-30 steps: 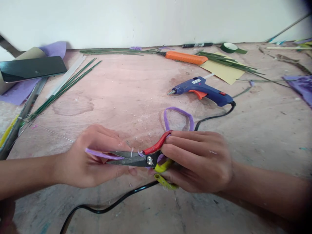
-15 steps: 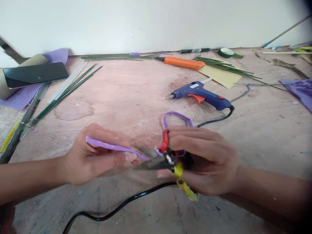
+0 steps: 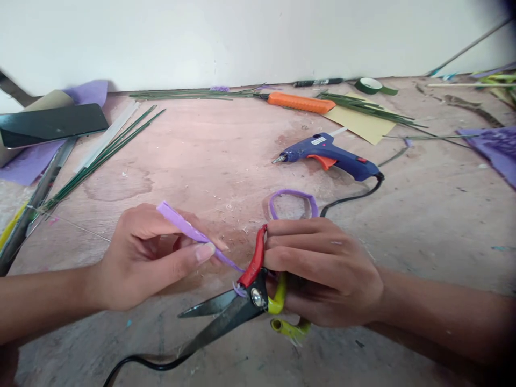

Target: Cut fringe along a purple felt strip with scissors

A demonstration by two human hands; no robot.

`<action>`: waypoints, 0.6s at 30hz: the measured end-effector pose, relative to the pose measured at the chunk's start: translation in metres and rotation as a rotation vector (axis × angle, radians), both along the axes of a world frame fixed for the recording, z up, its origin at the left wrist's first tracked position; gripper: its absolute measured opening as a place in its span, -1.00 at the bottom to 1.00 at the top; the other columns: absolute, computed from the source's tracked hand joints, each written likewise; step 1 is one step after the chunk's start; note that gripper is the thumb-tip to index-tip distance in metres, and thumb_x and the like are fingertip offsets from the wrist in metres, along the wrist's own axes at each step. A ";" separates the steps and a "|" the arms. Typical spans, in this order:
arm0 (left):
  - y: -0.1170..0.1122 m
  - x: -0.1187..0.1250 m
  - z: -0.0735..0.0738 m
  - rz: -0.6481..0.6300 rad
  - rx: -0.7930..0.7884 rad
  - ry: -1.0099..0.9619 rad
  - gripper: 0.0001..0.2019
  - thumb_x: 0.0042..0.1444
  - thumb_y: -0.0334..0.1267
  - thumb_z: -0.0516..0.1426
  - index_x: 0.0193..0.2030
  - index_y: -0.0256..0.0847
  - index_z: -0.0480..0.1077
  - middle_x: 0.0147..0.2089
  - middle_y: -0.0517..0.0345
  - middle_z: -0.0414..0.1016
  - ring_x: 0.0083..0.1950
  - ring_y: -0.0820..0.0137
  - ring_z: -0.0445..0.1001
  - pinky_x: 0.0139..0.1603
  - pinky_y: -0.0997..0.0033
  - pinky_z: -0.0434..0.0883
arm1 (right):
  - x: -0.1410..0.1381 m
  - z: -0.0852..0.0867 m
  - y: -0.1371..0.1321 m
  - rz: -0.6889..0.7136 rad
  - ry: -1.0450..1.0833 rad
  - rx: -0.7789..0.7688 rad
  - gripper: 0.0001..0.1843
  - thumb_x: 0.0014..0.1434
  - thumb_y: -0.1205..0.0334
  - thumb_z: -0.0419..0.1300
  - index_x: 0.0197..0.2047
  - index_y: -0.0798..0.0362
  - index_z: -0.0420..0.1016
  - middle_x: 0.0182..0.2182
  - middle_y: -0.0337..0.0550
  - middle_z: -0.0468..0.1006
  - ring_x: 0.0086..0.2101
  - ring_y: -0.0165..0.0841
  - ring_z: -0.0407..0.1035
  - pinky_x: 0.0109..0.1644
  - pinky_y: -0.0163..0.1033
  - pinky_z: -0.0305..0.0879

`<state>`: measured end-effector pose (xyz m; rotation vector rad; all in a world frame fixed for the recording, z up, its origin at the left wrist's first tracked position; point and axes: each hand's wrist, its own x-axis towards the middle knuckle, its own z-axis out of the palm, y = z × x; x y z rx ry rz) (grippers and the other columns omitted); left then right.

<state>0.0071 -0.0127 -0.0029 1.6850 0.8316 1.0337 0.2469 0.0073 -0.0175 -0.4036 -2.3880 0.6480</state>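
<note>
Between its thumb and fingers, my left hand (image 3: 151,258) pinches a narrow purple strip (image 3: 181,224). One end of the strip sticks up past the fingers; the other runs right, behind the scissors. My right hand (image 3: 322,269) is wrapped round the handles of a pair of scissors (image 3: 242,306), bound in red and yellow. Their dark blades are parted and point down to the left, below the strip. A purple loop (image 3: 293,193) shows just beyond my right fingers; whether it joins the strip is hidden.
A blue glue gun (image 3: 328,155) lies beyond my right hand, its black cord (image 3: 141,361) reappearing in front. Farther back are an orange cutter (image 3: 300,102), green tape (image 3: 368,85) and green wires (image 3: 105,156). A phone (image 3: 52,125) rests at the left on a roll.
The scissors have swung downward, and their blades have moved from beside the strip to below it. My left hand has tilted the strip's free end upward and keeps its pinch.
</note>
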 end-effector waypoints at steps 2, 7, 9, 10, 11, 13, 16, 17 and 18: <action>0.001 0.001 0.000 0.005 0.001 -0.006 -0.81 0.06 -0.57 0.19 -0.28 -0.30 0.61 -0.51 0.10 0.58 -0.58 0.51 0.40 -0.60 0.59 0.31 | -0.001 -0.001 0.000 0.003 0.013 -0.020 -0.92 0.22 0.44 0.14 -0.28 0.09 0.38 -0.48 -0.19 0.46 -0.47 -0.41 0.23 -0.35 -0.28 0.27; 0.000 0.003 -0.001 0.019 -0.034 0.017 -0.91 0.03 -0.51 0.23 -0.36 -0.33 0.57 -0.47 0.05 0.60 -0.49 0.45 0.48 -0.57 0.59 0.34 | -0.001 -0.002 0.001 0.002 0.018 -0.023 -0.92 0.22 0.43 0.14 -0.28 0.08 0.37 -0.48 -0.20 0.46 -0.47 -0.41 0.23 -0.36 -0.28 0.26; 0.000 0.003 -0.001 0.009 -0.054 0.015 -0.95 0.04 -0.47 0.26 -0.34 -0.36 0.57 -0.44 0.00 0.61 -0.47 0.42 0.51 -0.56 0.57 0.36 | 0.000 -0.003 0.000 -0.006 -0.008 -0.003 -0.91 0.23 0.44 0.14 -0.27 0.06 0.36 -0.47 -0.21 0.47 -0.46 -0.41 0.26 -0.33 -0.28 0.30; 0.000 0.003 -0.001 0.002 -0.064 0.014 -0.95 0.05 -0.45 0.27 -0.32 -0.37 0.57 -0.43 -0.02 0.62 -0.46 0.40 0.52 -0.55 0.55 0.37 | 0.000 -0.003 0.000 -0.008 -0.020 0.008 -0.91 0.23 0.43 0.14 -0.27 0.06 0.36 -0.46 -0.21 0.48 -0.46 -0.40 0.28 -0.32 -0.28 0.31; -0.001 0.003 -0.001 -0.006 -0.073 0.019 -0.95 0.06 -0.44 0.27 -0.32 -0.37 0.57 -0.42 -0.04 0.62 -0.46 0.39 0.54 -0.55 0.55 0.38 | 0.001 -0.003 0.000 -0.011 -0.026 0.023 -0.92 0.23 0.42 0.15 -0.26 0.05 0.36 -0.46 -0.20 0.49 -0.45 -0.39 0.30 -0.30 -0.28 0.33; -0.001 0.003 0.001 -0.023 -0.070 0.035 -0.96 0.06 -0.45 0.26 -0.33 -0.37 0.57 -0.43 -0.03 0.62 -0.49 0.40 0.53 -0.57 0.55 0.37 | 0.001 -0.002 0.000 -0.009 -0.030 0.048 -0.93 0.22 0.40 0.17 -0.26 0.05 0.35 -0.45 -0.19 0.50 -0.44 -0.37 0.32 -0.30 -0.26 0.35; -0.003 0.004 0.004 -0.017 -0.067 0.080 -0.95 0.07 -0.47 0.24 -0.38 -0.38 0.55 -0.49 0.00 0.59 -0.54 0.43 0.49 -0.62 0.57 0.32 | 0.001 -0.001 0.001 -0.008 -0.033 0.051 -0.89 0.20 0.43 0.17 -0.26 0.04 0.35 -0.47 -0.18 0.49 -0.46 -0.36 0.31 -0.34 -0.25 0.35; -0.003 0.004 0.005 -0.014 -0.075 0.089 -0.94 0.08 -0.45 0.24 -0.39 -0.39 0.54 -0.50 0.01 0.58 -0.54 0.43 0.49 -0.63 0.56 0.32 | 0.001 0.000 0.001 -0.009 -0.036 0.043 -0.88 0.20 0.44 0.17 -0.27 0.03 0.34 -0.48 -0.19 0.49 -0.48 -0.37 0.30 -0.36 -0.26 0.34; -0.004 0.004 0.005 -0.012 -0.083 0.091 -0.93 0.10 -0.44 0.24 -0.39 -0.39 0.53 -0.51 0.01 0.57 -0.55 0.43 0.48 -0.63 0.56 0.32 | 0.001 0.000 0.001 -0.011 -0.038 0.037 -0.87 0.20 0.45 0.16 -0.27 0.03 0.33 -0.49 -0.19 0.49 -0.49 -0.38 0.29 -0.37 -0.26 0.33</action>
